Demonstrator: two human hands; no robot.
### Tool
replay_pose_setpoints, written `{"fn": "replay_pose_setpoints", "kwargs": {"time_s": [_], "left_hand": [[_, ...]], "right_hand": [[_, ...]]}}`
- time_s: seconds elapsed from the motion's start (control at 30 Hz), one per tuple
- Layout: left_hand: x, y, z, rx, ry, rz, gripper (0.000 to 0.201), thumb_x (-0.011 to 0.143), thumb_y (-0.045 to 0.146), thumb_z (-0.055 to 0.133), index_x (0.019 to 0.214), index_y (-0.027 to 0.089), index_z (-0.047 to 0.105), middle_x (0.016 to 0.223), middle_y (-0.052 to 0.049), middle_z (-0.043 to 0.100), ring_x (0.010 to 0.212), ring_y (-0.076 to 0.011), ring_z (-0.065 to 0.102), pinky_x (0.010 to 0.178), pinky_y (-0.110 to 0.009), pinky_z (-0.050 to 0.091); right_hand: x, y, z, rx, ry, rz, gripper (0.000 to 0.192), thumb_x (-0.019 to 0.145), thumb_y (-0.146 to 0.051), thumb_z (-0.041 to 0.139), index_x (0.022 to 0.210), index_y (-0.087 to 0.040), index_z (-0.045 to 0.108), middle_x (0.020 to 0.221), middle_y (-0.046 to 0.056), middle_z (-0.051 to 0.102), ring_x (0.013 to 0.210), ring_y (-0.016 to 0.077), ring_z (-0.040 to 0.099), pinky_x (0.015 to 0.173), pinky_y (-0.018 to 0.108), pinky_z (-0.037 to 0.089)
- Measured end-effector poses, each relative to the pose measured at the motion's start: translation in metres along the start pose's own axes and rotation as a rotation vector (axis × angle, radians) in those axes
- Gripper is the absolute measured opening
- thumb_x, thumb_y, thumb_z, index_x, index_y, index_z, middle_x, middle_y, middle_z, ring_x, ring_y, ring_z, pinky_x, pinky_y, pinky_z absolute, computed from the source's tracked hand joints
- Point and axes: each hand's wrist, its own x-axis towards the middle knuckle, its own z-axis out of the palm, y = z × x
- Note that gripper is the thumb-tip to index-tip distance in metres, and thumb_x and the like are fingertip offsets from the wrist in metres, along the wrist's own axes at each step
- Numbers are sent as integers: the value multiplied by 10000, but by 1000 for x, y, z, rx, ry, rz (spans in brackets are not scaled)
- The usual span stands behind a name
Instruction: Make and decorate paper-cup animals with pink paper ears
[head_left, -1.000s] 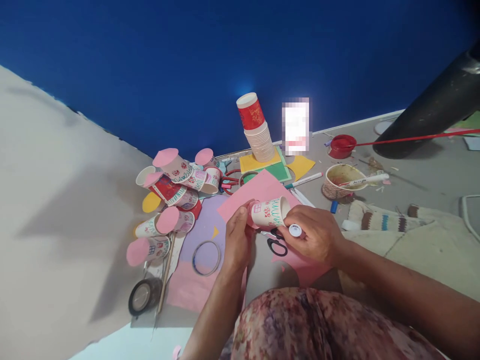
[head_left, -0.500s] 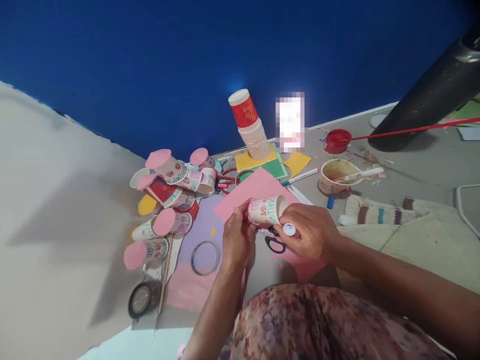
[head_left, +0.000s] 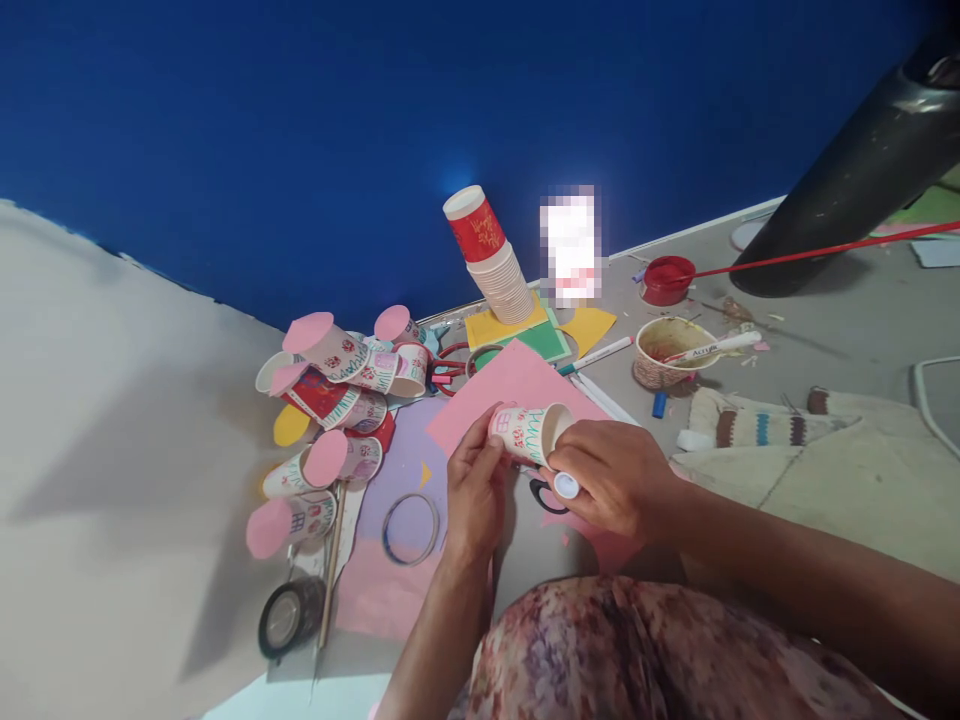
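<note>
Down on the floor, the person holds a decorated paper cup (head_left: 529, 432) on its side between both hands, just above a pink sheet (head_left: 510, 385). Their left hand (head_left: 472, 490) pinches the cup's closed end with the fingertips, while the right hand (head_left: 611, 475) is curled around a white-capped marker (head_left: 566, 485) and touches the cup's open rim. Black scissors (head_left: 544, 497) lie right beneath the hands. To the left sits a heap of finished cups (head_left: 337, 395) with pink discs, and a tape ring (head_left: 410, 528) lies nearby.
</note>
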Motion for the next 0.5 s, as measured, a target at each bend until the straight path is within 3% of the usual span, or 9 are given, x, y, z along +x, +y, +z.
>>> {"fn": "replay_pose_setpoints", "kwargs": {"time_s": [0.13,0.37,0.5], "left_hand": [[-1,-1,1,-23,14,34,374,794,343,837,1135,191,811,1260,-125,773,1197,-277,704,1035,-350,537],[-6,1,1,-18,0,57,375,820,341,817,1174,218,803,1308,-135,755,1214,-290,710,1029,-354,555],[-6,-1,0,-16,4,65,382,831,340,806,1193,215,797,1319,-148,748,1238,-329,701,1075,-431,545]], "right_hand": [[-2,-4,-3,39,-66,4,104,880,-146,651,803,-215,662,754,20,644,682,192,489,622,365,256],[1,-14,-10,87,-117,17,126,857,-137,650,768,-223,628,736,7,603,671,194,434,621,365,231],[7,-18,-16,46,-144,18,165,894,-137,622,752,-221,620,707,2,581,658,193,418,617,365,228]]}}
